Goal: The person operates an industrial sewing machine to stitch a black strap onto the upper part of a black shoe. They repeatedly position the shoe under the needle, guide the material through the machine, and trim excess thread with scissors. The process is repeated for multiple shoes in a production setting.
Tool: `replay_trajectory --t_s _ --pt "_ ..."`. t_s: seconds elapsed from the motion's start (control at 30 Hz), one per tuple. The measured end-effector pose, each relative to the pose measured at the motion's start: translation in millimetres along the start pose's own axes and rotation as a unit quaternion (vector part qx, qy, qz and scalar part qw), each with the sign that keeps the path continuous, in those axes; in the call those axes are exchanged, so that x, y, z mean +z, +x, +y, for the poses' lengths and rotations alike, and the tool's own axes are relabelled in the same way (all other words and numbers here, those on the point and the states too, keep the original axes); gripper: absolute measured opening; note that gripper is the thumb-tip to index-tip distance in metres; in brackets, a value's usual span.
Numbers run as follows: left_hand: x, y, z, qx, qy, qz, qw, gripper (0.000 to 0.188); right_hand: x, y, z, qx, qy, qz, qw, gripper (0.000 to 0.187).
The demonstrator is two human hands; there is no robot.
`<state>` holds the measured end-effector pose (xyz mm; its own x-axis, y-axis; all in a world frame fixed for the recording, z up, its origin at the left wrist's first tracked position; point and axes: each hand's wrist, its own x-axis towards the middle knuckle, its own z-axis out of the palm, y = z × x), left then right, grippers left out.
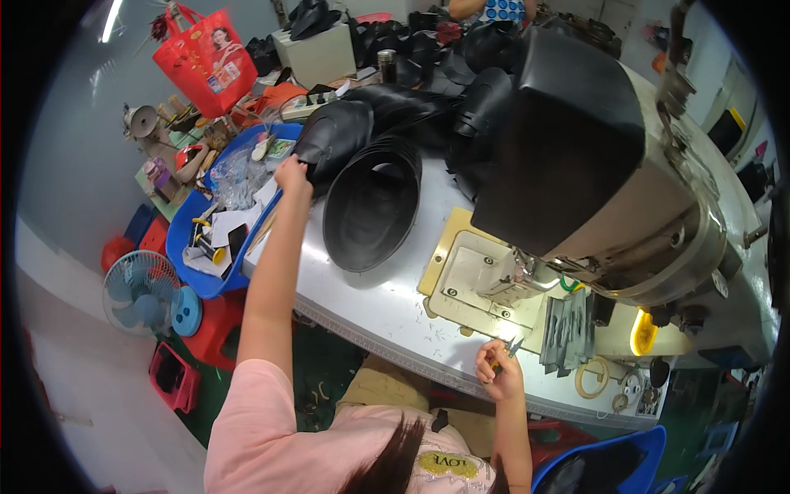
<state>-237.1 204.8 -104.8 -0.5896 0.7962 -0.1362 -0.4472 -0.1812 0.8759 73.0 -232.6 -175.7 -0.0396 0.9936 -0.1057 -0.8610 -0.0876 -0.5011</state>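
My left arm stretches to the far left side of the table, where my left hand (292, 174) pinches the edge of a black shoe upper (337, 136). That piece lies at the near end of a heap of similar black pieces. Just right of it stands a nested stack of black uppers (366, 218), curved into an oval ring. My right hand (499, 370) is closed around small thread snips (513, 347), their pointed blades sticking up past the fingers. It hovers by the table's front edge, just below the lit bed of a sewing machine (485, 276).
The machine's large dark head (568, 132) fills the right side. Grey strips (568, 333) hang beside its bed. Blue bins (193, 239) with tools and plastic bags stand at left, above a fan (141, 292). Another blue bin (650, 453) sits low at right.
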Motion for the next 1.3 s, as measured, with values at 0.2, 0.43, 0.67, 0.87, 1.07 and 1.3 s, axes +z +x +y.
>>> replay_trajectory --t_s 0.2,0.43,0.67,0.87,1.07,1.3 --pt "-5 70 -13 -0.202 0.201 -0.154 0.946 0.026 -3 -1 2 -0.012 0.03 -0.005 0.999 0.02" --pt "-45 70 11 -0.158 -0.012 -0.281 0.947 0.026 5 -21 -18 -0.06 -0.229 0.142 0.961 0.015" --pt "-116 -112 107 -0.16 -0.216 -0.485 0.832 0.034 -14 -40 -69 -0.264 -0.585 0.435 0.631 0.007" --pt "-120 -264 55 -0.183 -0.14 -0.351 0.908 0.043 -14 -1 -92 -0.298 -0.765 0.356 0.446 0.013" --pt "-104 -327 19 -0.368 -0.132 -0.359 0.848 0.036 -1 11 -115 -0.218 -0.816 0.317 0.431 0.02" --pt "-115 -331 -3 -0.371 -0.102 -0.349 0.854 0.038 3 -43 -66 -0.144 -0.782 0.439 0.419 0.023"
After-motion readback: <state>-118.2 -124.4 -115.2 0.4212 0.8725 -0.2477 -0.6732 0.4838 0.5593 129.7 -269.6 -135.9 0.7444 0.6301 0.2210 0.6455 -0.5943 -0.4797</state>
